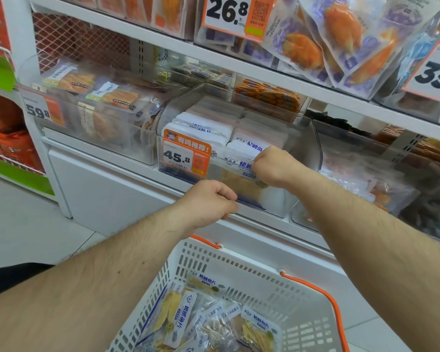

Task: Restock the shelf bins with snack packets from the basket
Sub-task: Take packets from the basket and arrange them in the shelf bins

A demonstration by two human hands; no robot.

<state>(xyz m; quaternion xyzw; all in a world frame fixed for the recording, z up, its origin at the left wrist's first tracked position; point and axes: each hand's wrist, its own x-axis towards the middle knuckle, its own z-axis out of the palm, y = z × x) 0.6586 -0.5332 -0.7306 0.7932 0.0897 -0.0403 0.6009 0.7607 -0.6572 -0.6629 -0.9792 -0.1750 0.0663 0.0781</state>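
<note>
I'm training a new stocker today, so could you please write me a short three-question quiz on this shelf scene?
1. True or false: the white basket has orange handles.
2. Which price tag sits on the bin the right hand reaches into? A 59.8, B 45.8, C 26.8
3. What does the right hand grip?

Key: 1 true; 2 B; 3 a snack packet at the bin's front, while the left hand is curled below the bin.
</note>
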